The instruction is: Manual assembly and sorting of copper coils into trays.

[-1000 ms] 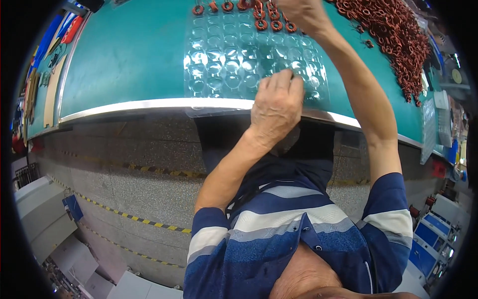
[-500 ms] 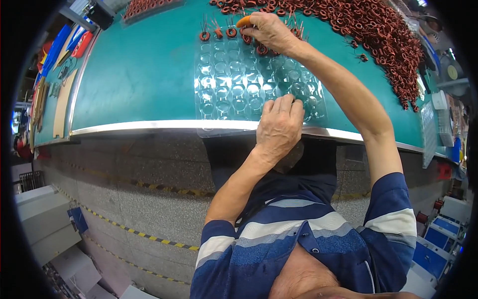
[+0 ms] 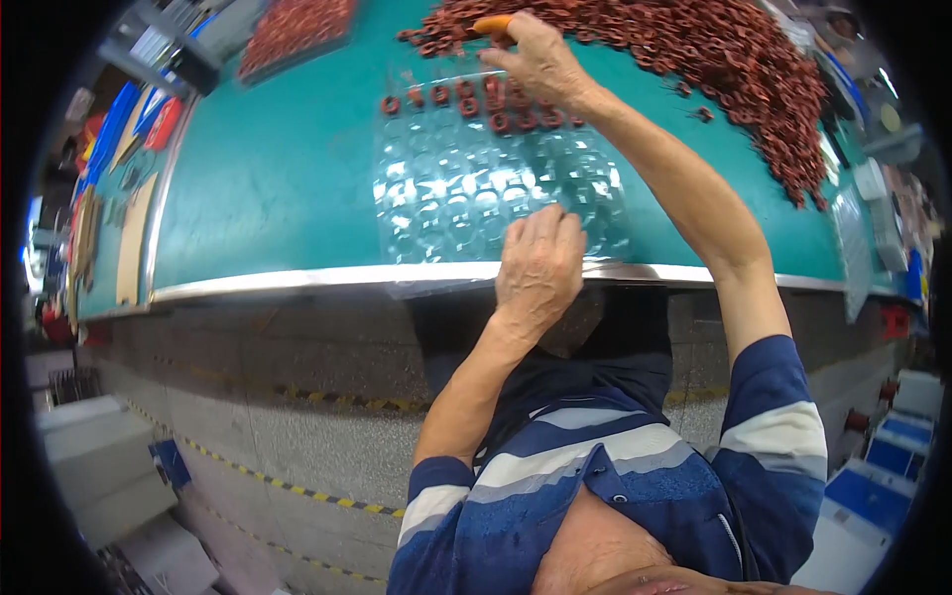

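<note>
My right hand [image 3: 545, 64] is over the far edge of a clear plastic tray [image 3: 436, 223] with round pockets. An orange finger cot [image 3: 493, 23] covers one fingertip; finger and thumb are spread, with nothing visible between them. Below that hand, small red-brown ring coils [image 3: 498, 121] with thin wire leads stand in the tray's far pockets; some blur with motion. My left hand [image 3: 540, 263] is at the tray's near side, fingers curled down. Whatever lies under its fingers is hidden.
A large heap of similar coils [image 3: 734, 69] spreads over the far right of the green table [image 3: 268, 178]. Another filled tray [image 3: 297, 35] sits at the far left. A metal strip [image 3: 327, 278] edges the table near me. Clear trays [image 3: 848, 243] stand at the right end.
My right hand has let go of a coil in the tray and moved slightly away toward the heap, its finger and thumb parting. The left hand stays by the near edge. The whole view has shifted.
</note>
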Demonstrator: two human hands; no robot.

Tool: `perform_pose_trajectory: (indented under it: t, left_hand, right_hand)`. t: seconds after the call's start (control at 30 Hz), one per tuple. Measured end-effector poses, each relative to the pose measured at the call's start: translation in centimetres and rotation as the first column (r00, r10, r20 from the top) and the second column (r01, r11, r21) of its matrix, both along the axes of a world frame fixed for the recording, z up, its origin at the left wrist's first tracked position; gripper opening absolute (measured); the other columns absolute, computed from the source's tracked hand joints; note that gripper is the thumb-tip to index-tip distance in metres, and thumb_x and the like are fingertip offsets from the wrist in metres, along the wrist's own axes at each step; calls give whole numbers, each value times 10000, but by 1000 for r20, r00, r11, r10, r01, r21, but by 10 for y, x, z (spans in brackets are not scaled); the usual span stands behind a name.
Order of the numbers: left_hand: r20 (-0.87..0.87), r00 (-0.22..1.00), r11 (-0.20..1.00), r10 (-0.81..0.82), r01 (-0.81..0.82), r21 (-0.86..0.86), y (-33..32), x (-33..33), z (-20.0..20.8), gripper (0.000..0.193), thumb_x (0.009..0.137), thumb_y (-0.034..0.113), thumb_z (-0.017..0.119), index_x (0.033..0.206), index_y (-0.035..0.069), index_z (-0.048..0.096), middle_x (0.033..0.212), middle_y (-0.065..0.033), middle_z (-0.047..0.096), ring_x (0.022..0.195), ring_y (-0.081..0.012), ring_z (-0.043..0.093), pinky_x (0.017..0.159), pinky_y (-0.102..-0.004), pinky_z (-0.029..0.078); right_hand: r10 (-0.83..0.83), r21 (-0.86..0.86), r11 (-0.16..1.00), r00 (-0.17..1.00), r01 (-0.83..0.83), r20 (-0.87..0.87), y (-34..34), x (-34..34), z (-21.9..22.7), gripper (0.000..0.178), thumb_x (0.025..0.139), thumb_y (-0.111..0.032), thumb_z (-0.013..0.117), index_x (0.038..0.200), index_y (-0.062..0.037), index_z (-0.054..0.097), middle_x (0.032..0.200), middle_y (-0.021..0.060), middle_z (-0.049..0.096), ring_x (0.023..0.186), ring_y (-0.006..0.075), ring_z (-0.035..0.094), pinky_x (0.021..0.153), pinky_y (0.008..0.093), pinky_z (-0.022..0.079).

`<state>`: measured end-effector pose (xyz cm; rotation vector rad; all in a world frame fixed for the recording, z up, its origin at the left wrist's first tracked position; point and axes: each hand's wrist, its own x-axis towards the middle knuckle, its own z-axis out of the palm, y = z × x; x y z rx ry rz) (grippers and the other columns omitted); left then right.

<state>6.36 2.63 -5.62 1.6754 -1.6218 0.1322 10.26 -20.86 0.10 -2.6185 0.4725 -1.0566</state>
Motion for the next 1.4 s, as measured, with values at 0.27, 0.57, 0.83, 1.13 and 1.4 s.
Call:
perform_pose_trajectory:
  t: [0.27,0.57,0.83,1.13,1.4]
  left_hand:
    - [62,997,999,43,-42,-15,1,-1,1,231,797,114,668,1010,42,614,1006,-98,597,930,-265,595,824,-376,441]
    - [-5,1000,999,27,-27,-37,0,-7,12,259,806,93,663,1045,22,595,1038,-133,582,995,-304,561,863,-412,412]
    - [-154,970,981,-191,184,-58,-31,-47,42,192,856,82,621,1036,21,600,1019,-149,602,932,-324,594,805,-404,449]
    - [-552,801,968,-231,244,-51,-82,-94,36,366,900,116,600,1207,-33,469,1026,-218,609,907,-312,639,777,-396,504]
    - [-715,663,951,-221,309,-8,-72,-84,34,236,960,141,557,1141,-11,551,806,-73,630,672,-117,616,622,-254,505]
  right_hand:
    - [-534,-368,813,831,452,-158,-105,-209,-15,379,903,-321,608,1178,-60,598,1067,180,589,955,334,600,842,416,491]
    - [-494,-166,869,833,466,-250,-85,-262,-59,342,881,-300,654,1089,-34,600,997,163,544,937,338,566,817,423,485]
    - [-495,-79,858,777,507,-388,-68,-278,-37,334,859,-336,676,916,-13,616,877,126,612,766,281,605,709,384,501]
    - [-375,932,327,883,-158,281,53,-252,-2,264,897,-288,668,834,-34,631,709,36,632,496,46,456,434,192,329]
    - [-408,748,642,900,166,151,88,-267,-8,431,853,-380,713,1025,13,670,788,33,642,639,65,559,538,216,450]
